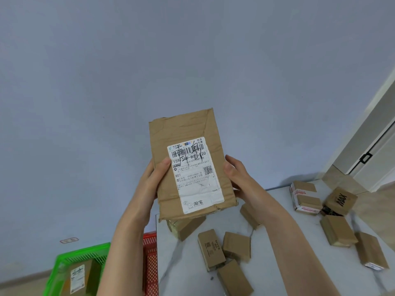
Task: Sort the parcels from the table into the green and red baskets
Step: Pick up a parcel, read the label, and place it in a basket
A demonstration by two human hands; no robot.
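Two hands, left hand (154, 180) and right hand (237, 174), hold one flat parcel (188, 129) upright above the worktop's (277, 231) far left corner, fingers (234, 160) clasping its side edges, label (195, 178) turned to the viewer, presumably for reading its destination; green basket (64, 261) and red basket (150, 253) stand beside the worktop's left edge

A big blue-grey wall (149, 60) fills most of the room. A white door (380, 165) is on the right. The table (183, 263) is white.

Soft, even, rather dim light with faint shadows; the parcel (183, 129) looks sharp; the door frame (363, 135) bows at far right.
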